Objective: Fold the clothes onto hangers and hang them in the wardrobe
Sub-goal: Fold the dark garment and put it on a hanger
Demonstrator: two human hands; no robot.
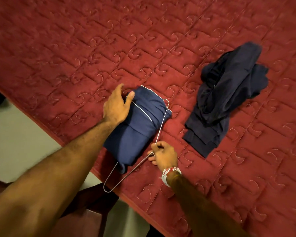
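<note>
A blue garment (137, 127) lies folded over a thin metal wire hanger (161, 127) near the front edge of the red quilted bed (75, 48). My left hand (116, 106) rests on the garment's far left end, thumb on top of the cloth and fingers curled round its side. My right hand (163, 153) pinches the hanger wire near its neck, at the garment's near right side. The hanger's near end (109, 182) sticks out past the bed edge. A second dark navy garment (227, 98) lies crumpled and apart on the bed to the right.
The red quilt's edge runs diagonally from the left to the bottom middle. Beyond it are pale floor (15, 142) and dark wooden furniture (85, 211) below the bed corner. No wardrobe is in view.
</note>
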